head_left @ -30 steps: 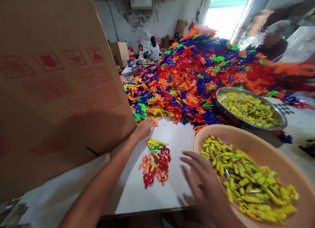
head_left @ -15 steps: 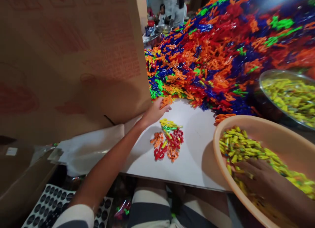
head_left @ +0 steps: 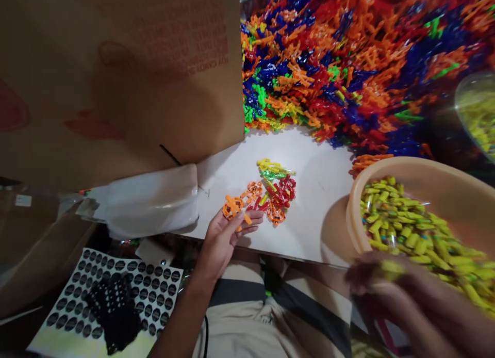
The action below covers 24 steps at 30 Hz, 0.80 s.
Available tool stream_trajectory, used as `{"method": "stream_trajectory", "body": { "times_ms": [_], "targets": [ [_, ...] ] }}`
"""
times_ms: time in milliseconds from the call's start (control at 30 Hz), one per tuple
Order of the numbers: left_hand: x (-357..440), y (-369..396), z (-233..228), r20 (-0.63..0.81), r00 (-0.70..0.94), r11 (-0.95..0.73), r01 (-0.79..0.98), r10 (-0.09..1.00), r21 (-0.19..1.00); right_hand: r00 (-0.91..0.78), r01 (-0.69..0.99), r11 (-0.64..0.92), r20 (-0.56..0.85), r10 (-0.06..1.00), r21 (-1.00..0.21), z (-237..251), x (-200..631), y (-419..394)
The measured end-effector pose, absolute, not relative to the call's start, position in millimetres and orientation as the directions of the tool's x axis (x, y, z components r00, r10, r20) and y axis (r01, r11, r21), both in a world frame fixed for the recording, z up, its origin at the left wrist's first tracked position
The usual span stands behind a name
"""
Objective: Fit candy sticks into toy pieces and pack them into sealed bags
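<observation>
My left hand (head_left: 228, 229), palm up near the front edge of the white table (head_left: 309, 193), holds an orange plastic toy (head_left: 233, 207) between thumb and fingers. Just beyond the fingertips lies a small heap of red toys (head_left: 284, 190), orange toys (head_left: 276, 215) and yellow toys (head_left: 273, 167), with yellow tubes among them. My right hand (head_left: 394, 286), blurred, is at the near side of the peach basin (head_left: 353, 218), its fingers closed on a small yellow tube (head_left: 391, 269). Many like yellow tubes (head_left: 417, 226) fill the basin.
A large cardboard box (head_left: 162, 105) stands at the left. Behind the table rises a big pile of coloured plastic toys (head_left: 348, 64). Clear bags (head_left: 154, 200) lie beside the box. Below are a sticker sheet (head_left: 154, 291) and a black glove (head_left: 118, 316). A metal bowl (head_left: 462, 102) stands far right.
My left hand has come back from the pile's edge toward me with the orange toy, turning palm up. My right hand has risen out of the yellow tubes to the basin's near rim. The view has tilted down.
</observation>
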<state>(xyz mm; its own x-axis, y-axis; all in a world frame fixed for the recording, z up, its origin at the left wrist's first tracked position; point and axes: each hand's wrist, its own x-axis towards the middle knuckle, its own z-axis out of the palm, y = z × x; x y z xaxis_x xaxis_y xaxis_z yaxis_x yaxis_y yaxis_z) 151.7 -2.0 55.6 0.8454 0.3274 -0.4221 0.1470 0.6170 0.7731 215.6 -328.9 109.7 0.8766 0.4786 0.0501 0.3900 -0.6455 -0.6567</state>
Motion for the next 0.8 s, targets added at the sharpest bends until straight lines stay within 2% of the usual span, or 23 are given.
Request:
{"method": "stream_trajectory", "body": {
  "times_ms": [67,133,267,400,500,667,800],
  "targets": [
    [140.9,-14.5,60.5,-0.453,0.836,0.649,0.162,0.31,0.744,0.84,0.295,-0.528,-0.047,0.54,-0.797,106.5,192.9,-282.3],
    [131.9,-25.3,66.3,-0.454,0.833,0.659,0.152,0.316,0.737,0.805,0.233,-0.445,-0.085,0.587,-0.865,100.0,176.9,-241.2],
    [120.3,-42.8,75.1,-0.403,0.84,0.654,0.078,0.363,0.752,0.791,0.146,-0.315,-0.081,0.607,-0.938,91.0,158.4,-202.1],
    [111.4,-55.0,77.8,-0.373,0.867,0.689,0.05,0.329,0.723,0.82,0.093,-0.221,-0.051,0.57,-0.971,88.8,140.5,-199.7],
    [98.4,-62.5,76.9,-0.33,0.888,0.651,0.046,0.321,0.758,0.856,0.124,-0.214,-0.005,0.517,-0.969,88.0,128.4,-199.8],
    [73.2,-72.2,68.4,-0.143,0.929,0.424,-0.017,0.342,0.906,0.887,0.282,-0.256,0.15,0.436,-0.925,89.1,116.8,-200.4],
    [65.3,-76.3,61.8,-0.072,0.948,0.375,-0.052,0.31,0.926,0.868,0.393,-0.261,0.262,0.421,-0.882,92.8,111.2,-205.3]
  ]
}}
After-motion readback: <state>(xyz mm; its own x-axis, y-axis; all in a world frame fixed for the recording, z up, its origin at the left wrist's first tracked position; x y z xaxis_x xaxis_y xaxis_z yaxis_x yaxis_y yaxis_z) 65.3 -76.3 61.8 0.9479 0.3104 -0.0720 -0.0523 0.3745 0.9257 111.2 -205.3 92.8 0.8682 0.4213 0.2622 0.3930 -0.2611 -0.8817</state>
